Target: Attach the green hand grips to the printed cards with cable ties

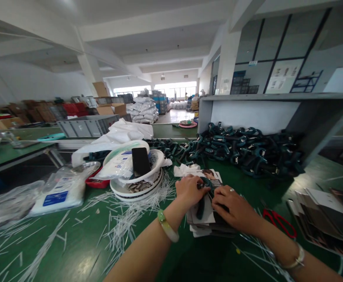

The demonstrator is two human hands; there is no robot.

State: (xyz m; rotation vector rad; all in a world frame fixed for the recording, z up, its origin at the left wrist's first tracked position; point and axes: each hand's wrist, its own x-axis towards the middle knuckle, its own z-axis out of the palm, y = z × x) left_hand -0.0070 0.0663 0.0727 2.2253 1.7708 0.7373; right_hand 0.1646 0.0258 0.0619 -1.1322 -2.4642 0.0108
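Observation:
My left hand (189,190) is closed with thumb and fingers on a dark teal curved plastic item (201,208), which lies over a printed card (209,214). Right beside it, my right hand (231,207) has its fingers bent and drawn together at the item's right side. What its fingertips pinch is hidden. Under both hands sits a stack of cards (199,230). A small white crumpled bag (186,169) lies just beyond my left hand. Many more of the teal items (248,150) are heaped behind the cards.
White plastic strips (142,211) are strewn over the green table (80,250). Left stand bowls (136,192) with small metal parts and a phone (141,162), plus a bagged white pack (60,196). Right lie red-handled scissors (280,222) and more cards (324,215). A grey bin (324,129) backs the heap.

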